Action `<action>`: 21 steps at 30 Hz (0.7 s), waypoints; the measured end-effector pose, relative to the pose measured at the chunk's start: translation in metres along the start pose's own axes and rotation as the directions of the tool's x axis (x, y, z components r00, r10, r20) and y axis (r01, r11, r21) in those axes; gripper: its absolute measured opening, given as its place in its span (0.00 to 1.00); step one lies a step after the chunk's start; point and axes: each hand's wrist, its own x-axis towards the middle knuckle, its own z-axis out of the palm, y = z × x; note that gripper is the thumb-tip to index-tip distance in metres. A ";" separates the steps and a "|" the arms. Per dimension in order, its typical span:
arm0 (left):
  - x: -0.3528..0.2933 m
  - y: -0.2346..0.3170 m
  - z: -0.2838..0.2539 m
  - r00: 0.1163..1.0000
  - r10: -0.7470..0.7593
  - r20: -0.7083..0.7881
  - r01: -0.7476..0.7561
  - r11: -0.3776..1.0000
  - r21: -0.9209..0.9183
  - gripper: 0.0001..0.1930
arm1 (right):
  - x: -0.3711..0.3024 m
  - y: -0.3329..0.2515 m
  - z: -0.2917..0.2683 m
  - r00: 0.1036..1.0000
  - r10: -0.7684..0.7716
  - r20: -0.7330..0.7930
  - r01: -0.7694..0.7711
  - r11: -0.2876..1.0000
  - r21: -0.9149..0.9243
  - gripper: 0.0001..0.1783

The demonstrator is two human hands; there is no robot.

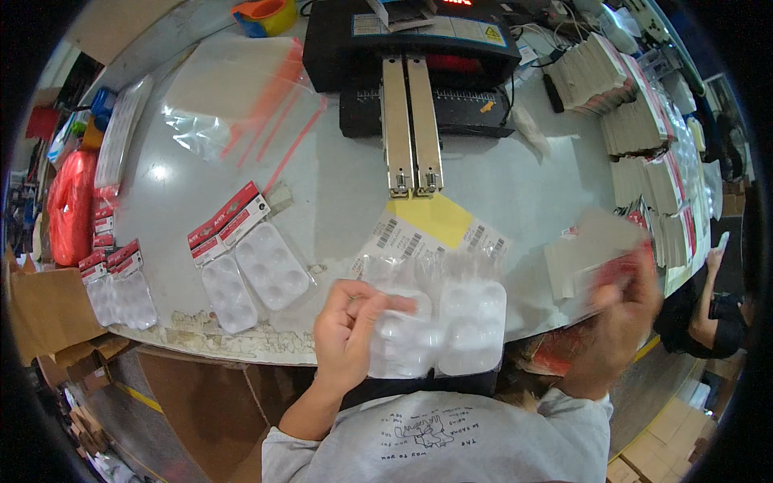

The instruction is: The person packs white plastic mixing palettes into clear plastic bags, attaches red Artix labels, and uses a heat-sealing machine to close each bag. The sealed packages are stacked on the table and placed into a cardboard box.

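Note:
Two white plastic paint palettes with round wells, each in a clear bag, lie side by side at the table's front edge: a left palette [394, 350] and a right palette [473, 326]. My left hand [346, 330] is closed over the upper part of the left bag, its index finger stretched across the plastic. Whatever its fingertips pinch is hidden. At the right, my right hand [616, 330], smeared by motion, grips a red and grey header card [610, 233] above a small pile of cards [564, 270].
A black sealing machine [411, 44] with a metal arm [398, 121] stands at the back. Barcode label sheets [378, 241] lie below it. Finished palette packs [274, 266] and clear bags [217, 88] are at left. Card stacks [636, 137] line the right; another person's arm [708, 282] shows beyond.

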 end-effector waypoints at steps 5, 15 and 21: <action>-0.004 0.006 0.003 0.987 -0.075 0.141 0.084 0.995 -0.060 0.07 | 0.013 -0.006 0.081 0.696 -0.043 0.717 0.192 0.973 -0.128 0.24; -0.004 -0.002 0.005 0.996 0.079 0.033 -0.085 0.956 0.282 0.06 | 0.016 -0.008 0.092 0.624 -0.026 0.781 0.252 0.953 -0.169 0.20; 0.000 -0.001 0.002 0.980 0.135 -0.146 -0.094 0.961 0.261 0.08 | 0.029 0.008 0.078 0.771 0.057 0.634 0.012 0.994 -0.105 0.17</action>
